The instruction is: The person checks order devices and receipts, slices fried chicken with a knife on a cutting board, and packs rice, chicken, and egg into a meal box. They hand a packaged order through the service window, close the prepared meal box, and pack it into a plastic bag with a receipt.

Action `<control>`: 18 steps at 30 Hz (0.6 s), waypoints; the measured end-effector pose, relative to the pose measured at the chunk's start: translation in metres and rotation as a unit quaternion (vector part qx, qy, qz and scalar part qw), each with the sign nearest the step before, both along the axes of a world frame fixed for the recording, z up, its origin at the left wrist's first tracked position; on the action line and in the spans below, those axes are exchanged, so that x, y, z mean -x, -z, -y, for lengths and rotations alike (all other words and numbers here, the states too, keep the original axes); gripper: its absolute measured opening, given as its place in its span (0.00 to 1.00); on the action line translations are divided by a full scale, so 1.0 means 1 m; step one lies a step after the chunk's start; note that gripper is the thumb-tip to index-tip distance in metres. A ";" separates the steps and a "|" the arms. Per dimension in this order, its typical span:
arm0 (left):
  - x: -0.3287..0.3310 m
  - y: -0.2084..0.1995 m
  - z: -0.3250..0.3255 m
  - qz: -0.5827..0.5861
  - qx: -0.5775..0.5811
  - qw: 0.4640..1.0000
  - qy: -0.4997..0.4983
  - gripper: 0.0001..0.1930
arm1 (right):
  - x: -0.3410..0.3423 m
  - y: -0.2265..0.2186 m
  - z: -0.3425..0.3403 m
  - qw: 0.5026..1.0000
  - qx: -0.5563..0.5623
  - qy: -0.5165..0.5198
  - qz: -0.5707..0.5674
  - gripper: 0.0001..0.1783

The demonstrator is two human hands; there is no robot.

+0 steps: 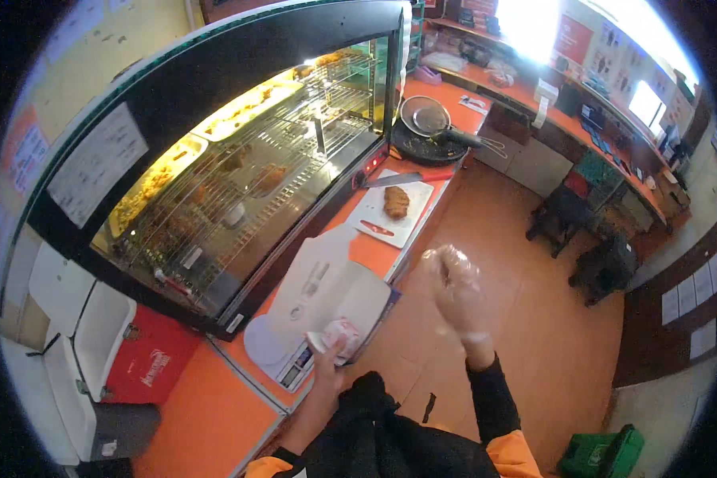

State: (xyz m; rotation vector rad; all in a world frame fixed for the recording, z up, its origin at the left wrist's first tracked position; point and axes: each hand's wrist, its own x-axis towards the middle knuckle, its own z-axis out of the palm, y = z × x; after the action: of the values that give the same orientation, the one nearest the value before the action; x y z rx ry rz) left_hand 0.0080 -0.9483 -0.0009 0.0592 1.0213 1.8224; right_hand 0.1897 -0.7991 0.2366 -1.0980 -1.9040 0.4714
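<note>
The left hand grasps a small wrapped packet at the front edge of the white scale on the orange worktop. The gloved right hand hangs released in the air beside the scale. I think the packet may slip off this edge to the floor, because the grip looks light.

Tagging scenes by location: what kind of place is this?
Likely a fried-food takeaway kitchen or counter: a heated glass display case with trays of fried food, a white cutting board bearing a breaded piece, and a weighing scale on the orange counter.
</note>
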 end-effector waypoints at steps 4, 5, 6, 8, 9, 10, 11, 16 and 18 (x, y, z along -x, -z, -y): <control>0.014 -0.020 -0.045 -0.056 0.005 0.998 0.003 0.42 | -0.024 0.125 -0.157 0.986 0.069 -0.019 0.149 0.15; 0.017 -0.025 -0.056 -0.091 0.032 0.995 -0.009 0.42 | -0.018 0.155 -0.196 0.971 0.052 -0.063 0.226 0.21; 0.022 -0.017 -0.066 -0.091 0.032 0.995 -0.021 0.42 | -0.005 0.176 -0.229 0.970 0.048 -0.075 0.226 0.21; 0.028 0.005 -0.081 -0.078 0.012 0.997 -0.022 0.41 | 0.022 0.202 -0.284 0.944 -0.032 -0.173 0.279 0.36; 0.021 -0.016 -0.092 -0.113 0.025 0.993 -0.010 0.38 | 0.043 0.195 -0.303 0.904 0.034 -0.165 0.393 0.49; 0.021 -0.017 -0.110 -0.114 0.024 0.993 -0.021 0.38 | 0.056 0.195 -0.327 0.903 0.028 -0.173 0.393 0.49; 0.020 -0.015 -0.125 -0.064 -0.025 0.997 -0.030 0.36 | 0.068 0.196 -0.350 0.900 0.041 -0.206 0.382 0.53; 0.004 -0.039 -0.201 0.008 -0.024 0.997 -0.070 0.32 | 0.103 0.194 -0.416 0.792 0.137 -0.276 0.527 0.58; 0.006 -0.022 -0.225 -0.028 0.020 0.994 -0.107 0.32 | 0.108 0.210 -0.426 0.789 0.078 -0.312 0.523 0.54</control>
State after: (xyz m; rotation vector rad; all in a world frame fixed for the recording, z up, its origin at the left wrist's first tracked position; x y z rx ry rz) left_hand 0.0018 -0.7232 0.0213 -0.0249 1.1401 2.0019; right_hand 0.0818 -0.3735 0.0270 -0.8424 -3.3182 0.3942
